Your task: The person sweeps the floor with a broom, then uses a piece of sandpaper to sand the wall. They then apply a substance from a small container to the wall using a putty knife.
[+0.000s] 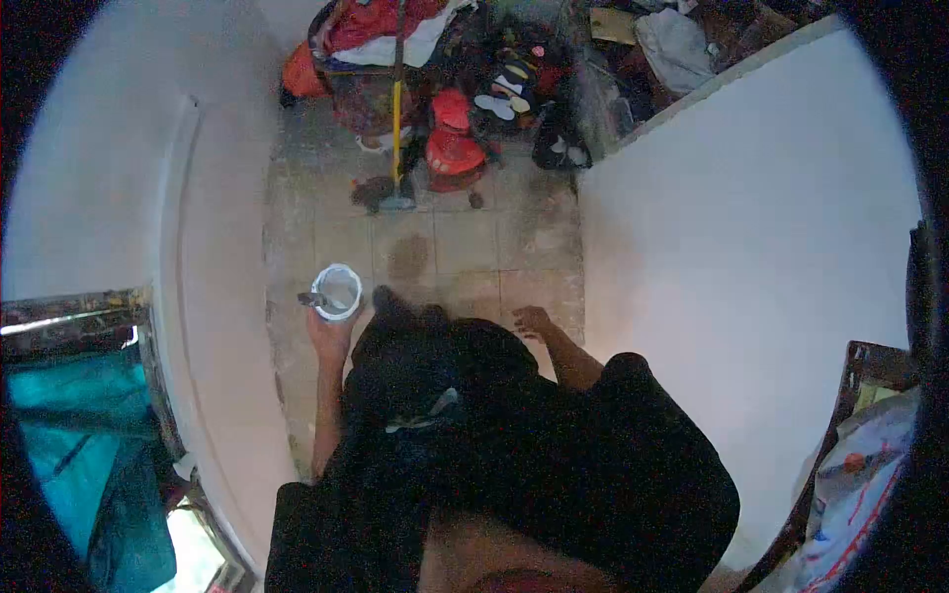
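Observation:
My left hand (328,332) is wrapped round a small white tub (355,302), held out in front of me on the left. Pale grey stuff (341,287) shows inside it. Across the tub's near left rim lies a short dark tool (312,298); whether it is a brush or a scraper I cannot make out. My right hand (534,322) hangs low beside my dark clothing with its fingers apart and nothing in them. It is nearest to the foot of the white wall on the right.
A yellow-handled broom or mop (397,128) stands on the tiled floor (465,242) ahead. Beside it are a red child's ride-on toy (456,153) and a heap of bags and cloth (376,30). White walls (751,217) flank me; a teal cloth (79,415) hangs at left.

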`<state>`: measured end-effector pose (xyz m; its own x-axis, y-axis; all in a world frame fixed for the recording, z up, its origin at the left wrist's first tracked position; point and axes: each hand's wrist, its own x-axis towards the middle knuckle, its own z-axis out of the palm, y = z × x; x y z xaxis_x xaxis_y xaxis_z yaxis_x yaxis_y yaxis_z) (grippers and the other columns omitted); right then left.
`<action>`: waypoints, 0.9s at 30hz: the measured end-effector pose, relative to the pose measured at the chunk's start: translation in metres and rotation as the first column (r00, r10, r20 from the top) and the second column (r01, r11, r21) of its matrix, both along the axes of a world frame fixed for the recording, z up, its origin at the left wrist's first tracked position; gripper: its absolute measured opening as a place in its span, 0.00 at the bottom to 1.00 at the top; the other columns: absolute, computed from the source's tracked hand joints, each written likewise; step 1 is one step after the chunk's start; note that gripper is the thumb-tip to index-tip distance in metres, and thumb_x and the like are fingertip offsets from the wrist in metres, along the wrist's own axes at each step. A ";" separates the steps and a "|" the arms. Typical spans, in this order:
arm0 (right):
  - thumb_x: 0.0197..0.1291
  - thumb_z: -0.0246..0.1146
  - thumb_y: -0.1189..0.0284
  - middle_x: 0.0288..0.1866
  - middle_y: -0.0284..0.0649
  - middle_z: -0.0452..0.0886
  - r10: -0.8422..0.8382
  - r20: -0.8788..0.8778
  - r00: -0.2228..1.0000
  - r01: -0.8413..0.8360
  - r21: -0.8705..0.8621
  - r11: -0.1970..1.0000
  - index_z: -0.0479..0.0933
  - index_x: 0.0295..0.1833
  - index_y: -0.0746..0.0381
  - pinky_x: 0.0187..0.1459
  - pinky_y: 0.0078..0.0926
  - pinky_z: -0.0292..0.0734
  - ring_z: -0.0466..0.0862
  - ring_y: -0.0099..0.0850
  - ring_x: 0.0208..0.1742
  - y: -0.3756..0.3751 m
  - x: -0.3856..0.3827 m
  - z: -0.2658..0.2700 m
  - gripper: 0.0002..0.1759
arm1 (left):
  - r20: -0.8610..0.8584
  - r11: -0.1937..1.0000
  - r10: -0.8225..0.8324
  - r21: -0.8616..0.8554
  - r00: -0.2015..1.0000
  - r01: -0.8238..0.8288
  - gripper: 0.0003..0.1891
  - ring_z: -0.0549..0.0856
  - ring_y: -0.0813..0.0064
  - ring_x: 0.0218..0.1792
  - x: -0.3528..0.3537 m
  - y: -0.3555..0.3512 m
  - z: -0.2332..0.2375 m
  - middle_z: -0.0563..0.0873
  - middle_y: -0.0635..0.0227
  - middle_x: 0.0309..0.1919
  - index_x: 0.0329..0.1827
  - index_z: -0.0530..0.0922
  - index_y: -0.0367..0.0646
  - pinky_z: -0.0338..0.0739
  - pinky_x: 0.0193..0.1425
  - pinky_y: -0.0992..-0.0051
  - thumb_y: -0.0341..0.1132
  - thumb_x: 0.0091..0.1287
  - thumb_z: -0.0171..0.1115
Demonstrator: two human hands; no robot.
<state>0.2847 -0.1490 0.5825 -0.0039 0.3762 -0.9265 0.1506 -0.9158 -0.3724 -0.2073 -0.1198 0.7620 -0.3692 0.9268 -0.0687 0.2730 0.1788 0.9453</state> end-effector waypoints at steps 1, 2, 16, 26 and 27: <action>0.74 0.65 0.58 0.53 0.44 0.85 -0.006 0.001 1.000 0.006 -0.001 1.000 0.83 0.61 0.60 0.46 0.44 0.82 0.85 0.40 0.44 -0.002 0.011 -0.006 0.20 | -0.017 1.000 0.003 0.015 1.000 -0.003 0.36 0.86 0.69 0.54 -0.001 0.012 -0.015 0.87 0.61 0.54 0.64 0.78 0.37 0.79 0.62 0.67 0.34 0.53 0.87; 0.74 0.64 0.59 0.53 0.43 0.86 -0.069 -0.065 0.995 0.067 -0.045 0.997 0.83 0.61 0.59 0.47 0.47 0.81 0.85 0.40 0.45 -0.005 0.023 -0.021 0.19 | -0.016 1.000 -0.002 0.014 1.000 0.003 0.36 0.86 0.69 0.54 0.002 0.026 -0.016 0.87 0.61 0.54 0.64 0.78 0.37 0.79 0.62 0.67 0.34 0.53 0.87; 0.64 0.73 0.69 0.47 0.45 0.91 0.211 0.110 0.971 -0.232 0.253 0.939 0.81 0.59 0.58 0.39 0.39 0.87 0.88 0.34 0.38 0.182 0.114 -0.074 0.20 | 0.311 0.987 -0.073 -0.116 0.947 0.115 0.39 0.88 0.62 0.55 0.094 0.274 -0.093 0.87 0.59 0.55 0.66 0.75 0.42 0.84 0.58 0.62 0.40 0.53 0.87; 0.60 0.77 0.66 0.54 0.40 0.84 0.281 0.620 0.732 -0.618 0.431 0.657 0.83 0.53 0.59 0.47 0.31 0.82 0.84 0.34 0.47 0.524 0.134 -0.107 0.18 | -0.199 0.963 -0.268 -0.094 0.943 0.254 0.46 0.85 0.55 0.58 0.126 0.429 -0.151 0.85 0.55 0.58 0.69 0.73 0.41 0.79 0.66 0.59 0.46 0.48 0.89; 0.60 0.77 0.66 0.53 0.40 0.84 0.260 0.647 0.717 -0.625 0.431 0.651 0.83 0.53 0.59 0.47 0.31 0.82 0.84 0.34 0.47 0.560 0.129 -0.122 0.18 | -0.334 0.975 -0.223 -0.083 0.916 0.207 0.47 0.84 0.55 0.59 0.129 0.427 -0.146 0.83 0.54 0.59 0.70 0.72 0.41 0.80 0.64 0.58 0.44 0.48 0.90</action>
